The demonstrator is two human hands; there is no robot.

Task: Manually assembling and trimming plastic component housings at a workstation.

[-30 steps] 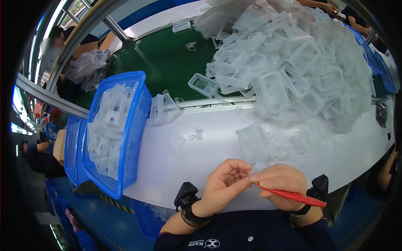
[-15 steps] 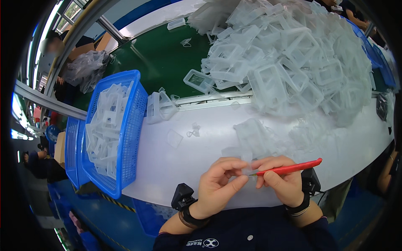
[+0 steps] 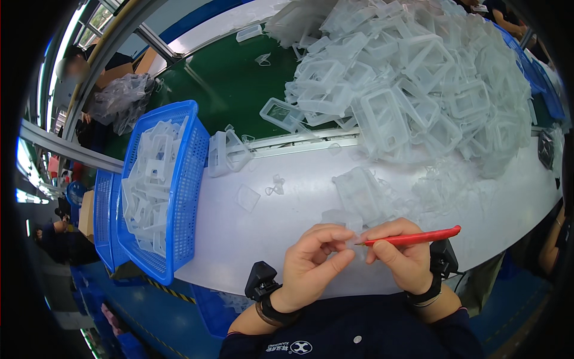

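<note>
My right hand (image 3: 402,256) is closed around a slim red-handled knife (image 3: 427,237), whose thin tip points left toward my other hand. Between the fingertips of my left hand (image 3: 314,258) is pinched a translucent plastic piece (image 3: 354,227), partly covered by the fingers. The knife tip is at this piece's lower part; whether it touches is too small to tell. Just beyond my hands, several clear thin plastic pieces (image 3: 359,190) lie on the white tabletop (image 3: 269,233).
A big heap of translucent plastic frames (image 3: 412,84) covers the far right, partly on a green surface (image 3: 221,78). On the left, a blue basket (image 3: 190,191) holds similar parts. Loose frames (image 3: 227,152) and scraps (image 3: 276,185) lie beside it. A person (image 3: 72,72) is at far left.
The knife tip has shifted slightly left and up against the plastic piece, and my right fingers moved a little with it. My left hand keeps its pinch nearly in place.
</note>
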